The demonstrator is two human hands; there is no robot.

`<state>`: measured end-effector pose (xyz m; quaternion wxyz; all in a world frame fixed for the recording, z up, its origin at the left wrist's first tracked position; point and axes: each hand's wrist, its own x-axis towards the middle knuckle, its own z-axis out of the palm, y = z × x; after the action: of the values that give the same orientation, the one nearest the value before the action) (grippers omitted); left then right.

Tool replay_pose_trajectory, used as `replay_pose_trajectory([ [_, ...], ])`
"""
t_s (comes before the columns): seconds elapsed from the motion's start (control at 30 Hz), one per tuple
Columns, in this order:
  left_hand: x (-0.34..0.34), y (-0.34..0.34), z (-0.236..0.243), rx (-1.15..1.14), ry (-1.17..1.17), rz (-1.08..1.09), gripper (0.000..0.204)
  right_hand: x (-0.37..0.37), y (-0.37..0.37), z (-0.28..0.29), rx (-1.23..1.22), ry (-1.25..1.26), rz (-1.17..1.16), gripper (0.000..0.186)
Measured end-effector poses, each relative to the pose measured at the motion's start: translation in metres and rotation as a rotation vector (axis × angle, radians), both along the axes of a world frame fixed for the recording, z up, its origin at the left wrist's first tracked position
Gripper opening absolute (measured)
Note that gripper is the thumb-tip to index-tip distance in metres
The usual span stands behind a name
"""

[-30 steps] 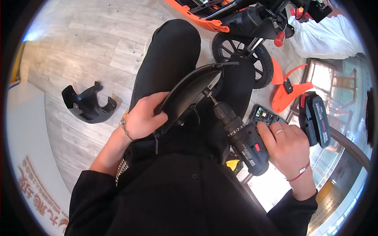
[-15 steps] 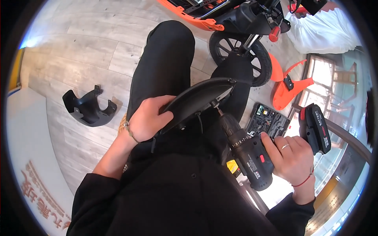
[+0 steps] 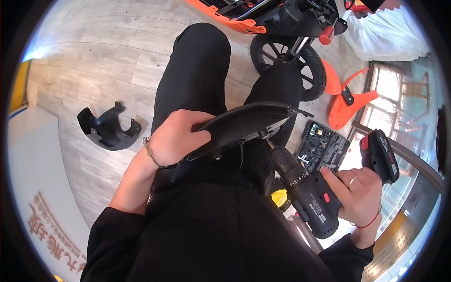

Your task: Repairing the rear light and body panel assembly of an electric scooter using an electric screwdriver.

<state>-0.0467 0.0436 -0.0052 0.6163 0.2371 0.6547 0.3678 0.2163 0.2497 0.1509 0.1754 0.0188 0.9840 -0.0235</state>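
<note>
My left hand (image 3: 178, 143) grips the near-left end of a long, curved black plastic part (image 3: 244, 121), held over my lap. My right hand (image 3: 352, 195) is closed round the handle of a black cordless drill (image 3: 305, 197) with a battery at its base. The drill points up and left, and its bit (image 3: 269, 143) reaches a small fitting on the underside of the curved part; whether it is fully seated I cannot tell. A thin dark cable hangs below the part.
A two-wheeled vehicle (image 3: 300, 16) with a front wheel (image 3: 314, 80) stands ahead. A black shell (image 3: 105, 134) lies on the floor at left, orange panels (image 3: 345, 113) at right, beside an open tool case (image 3: 314, 145). A white bundle (image 3: 380, 33) and glass pane (image 3: 399, 108) are at right.
Both hands have moved down and to the right, carrying the drill and the black part. The curved part now lies flatter across my lap, its right end lower.
</note>
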Motion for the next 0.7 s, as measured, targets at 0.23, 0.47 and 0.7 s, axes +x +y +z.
replay_pose_trajectory([
  [0.23, 0.004, -0.016, 0.013, 0.049, 0.280, 0.183, 0.031, 0.012, -0.005, -0.015, 0.052, 0.070, -0.004, 0.057],
  [0.47, -0.007, -0.041, -0.012, 0.108, -0.171, 0.609, 0.040, 0.035, -0.035, -0.082, -0.246, 0.310, -0.623, 0.052],
  [0.7, -0.010, -0.062, -0.007, 0.212, -0.281, 0.758, 0.050, 0.031, -0.097, -0.178, -0.424, 0.357, -0.979, 0.077],
])
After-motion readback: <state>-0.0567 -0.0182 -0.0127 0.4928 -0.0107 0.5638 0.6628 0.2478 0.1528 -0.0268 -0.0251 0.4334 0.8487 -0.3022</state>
